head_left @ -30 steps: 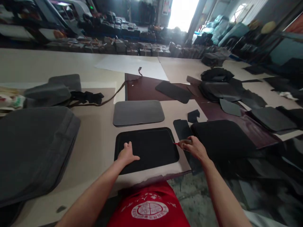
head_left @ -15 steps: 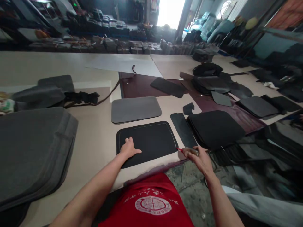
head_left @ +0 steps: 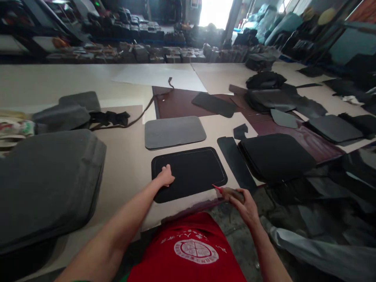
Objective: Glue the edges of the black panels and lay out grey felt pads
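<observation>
Here, left hand (head_left: 165, 177) rests unclenched on black panel (head_left: 194, 168), right hand (head_left: 246, 204) grips tool (head_left: 232, 193) at near edge — tabletop (head_left: 127, 152) bare leftward

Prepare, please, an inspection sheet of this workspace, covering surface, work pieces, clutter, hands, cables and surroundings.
Surface: pale sheeting, with maroon covering showing.
Job's things: black panel lying flat, pale line along part of its border; red-tipped tool at its near edge, contact unclear.
Clutter: grey panel beyond it; grey stack to the left, black stack to the right; dark scrap.
Hands: left hand on the black panel; right hand gripping the tool.
Cables: none certain; thin brown strip, possibly a strap.
Surroundings: crowded piles behind, bright opening.
</observation>
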Demonstrator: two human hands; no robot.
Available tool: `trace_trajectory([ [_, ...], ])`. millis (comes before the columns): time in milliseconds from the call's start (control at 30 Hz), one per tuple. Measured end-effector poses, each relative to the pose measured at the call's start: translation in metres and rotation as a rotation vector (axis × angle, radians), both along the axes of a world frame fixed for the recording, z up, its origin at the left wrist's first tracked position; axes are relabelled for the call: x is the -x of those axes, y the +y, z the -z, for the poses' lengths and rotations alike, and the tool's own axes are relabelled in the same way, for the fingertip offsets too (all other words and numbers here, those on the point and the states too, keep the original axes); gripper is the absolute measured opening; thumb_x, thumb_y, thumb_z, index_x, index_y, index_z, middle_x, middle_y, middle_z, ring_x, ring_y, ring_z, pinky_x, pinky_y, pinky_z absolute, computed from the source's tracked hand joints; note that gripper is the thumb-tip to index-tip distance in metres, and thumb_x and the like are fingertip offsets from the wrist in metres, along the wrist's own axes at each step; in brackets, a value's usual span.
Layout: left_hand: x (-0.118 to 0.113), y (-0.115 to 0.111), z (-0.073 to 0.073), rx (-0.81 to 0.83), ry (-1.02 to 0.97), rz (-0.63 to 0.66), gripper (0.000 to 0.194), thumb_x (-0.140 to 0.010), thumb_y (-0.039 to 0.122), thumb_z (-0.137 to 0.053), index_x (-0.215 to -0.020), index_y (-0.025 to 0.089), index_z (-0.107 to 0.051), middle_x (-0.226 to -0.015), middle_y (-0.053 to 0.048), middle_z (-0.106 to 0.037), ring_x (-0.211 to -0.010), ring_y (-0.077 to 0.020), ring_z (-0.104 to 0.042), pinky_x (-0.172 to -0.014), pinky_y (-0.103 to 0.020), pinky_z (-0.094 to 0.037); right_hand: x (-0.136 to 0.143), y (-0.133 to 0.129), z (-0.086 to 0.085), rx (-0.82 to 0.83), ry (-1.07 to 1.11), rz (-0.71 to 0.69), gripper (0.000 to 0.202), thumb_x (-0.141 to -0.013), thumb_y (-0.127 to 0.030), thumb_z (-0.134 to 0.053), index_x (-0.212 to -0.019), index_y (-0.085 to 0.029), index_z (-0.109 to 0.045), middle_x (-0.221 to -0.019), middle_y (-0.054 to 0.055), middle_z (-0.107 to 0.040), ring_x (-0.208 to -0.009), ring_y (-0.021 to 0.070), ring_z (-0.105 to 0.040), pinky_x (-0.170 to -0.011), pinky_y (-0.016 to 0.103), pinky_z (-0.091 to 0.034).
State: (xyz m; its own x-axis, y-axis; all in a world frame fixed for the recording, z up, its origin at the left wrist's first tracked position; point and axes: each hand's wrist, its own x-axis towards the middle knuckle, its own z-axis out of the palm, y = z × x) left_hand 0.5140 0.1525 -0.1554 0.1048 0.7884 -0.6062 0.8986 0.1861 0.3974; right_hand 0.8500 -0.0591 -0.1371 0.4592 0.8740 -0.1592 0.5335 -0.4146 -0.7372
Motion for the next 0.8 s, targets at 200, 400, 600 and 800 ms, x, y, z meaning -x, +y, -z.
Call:
trace_trajectory([
  [200,0.004,0.011,-0.004,0.142,-0.149,-0.106,0.070,-0.089,0.041,-0.058,-0.143,0.018,-0.021,-0.143,-0.028,-0.037,-0.065,-0.0172,-0.070,-0.053,-0.032,-0.061,0.033,0.004,0.002,-0.050,0.066,-0.147,0.043,-0.078,-0.052,-0.068,-0.108,-0.023,-0.056,-0.108,0.006,-0.064,-0.102,0.0263,-0.060,-0.089,0.037,-0.047],
  [400,0.007,0.015,-0.005,0.201,-0.208,-0.133,0.084,-0.085,0.056,-0.059,-0.146,0.016,-0.018,-0.144,-0.032,-0.038,-0.065,-0.0201,-0.071,-0.053,-0.035,-0.062,0.063,0.011,0.001,-0.067,0.070,-0.288,0.034,-0.083,-0.047,-0.064,-0.106,-0.023,-0.058,-0.105,0.005,-0.063,-0.099,0.0249,-0.060,-0.086,0.036,-0.047],
  [600,0.008,0.015,-0.010,0.234,-0.227,-0.132,0.096,-0.081,0.067,-0.061,-0.149,0.018,-0.016,-0.150,-0.032,-0.032,-0.070,-0.0216,-0.071,-0.054,-0.032,-0.061,0.086,0.024,0.007,-0.108,0.082,-0.416,0.030,-0.085,-0.044,-0.063,-0.106,-0.023,-0.057,-0.104,0.006,-0.061,-0.098,0.0251,-0.059,-0.085,0.037,-0.047],
  [800,0.008,0.015,-0.011,0.233,-0.221,-0.128,0.103,-0.078,0.069,-0.062,-0.152,0.016,-0.012,-0.150,-0.034,-0.030,-0.068,-0.0227,-0.071,-0.051,-0.033,-0.061,0.119,0.042,0.004,-0.126,0.096,-0.609,0.023,-0.086,-0.032,-0.061,-0.107,-0.024,-0.055,-0.103,0.005,-0.058,-0.096,0.0239,-0.056,-0.083,0.037,-0.046],
])
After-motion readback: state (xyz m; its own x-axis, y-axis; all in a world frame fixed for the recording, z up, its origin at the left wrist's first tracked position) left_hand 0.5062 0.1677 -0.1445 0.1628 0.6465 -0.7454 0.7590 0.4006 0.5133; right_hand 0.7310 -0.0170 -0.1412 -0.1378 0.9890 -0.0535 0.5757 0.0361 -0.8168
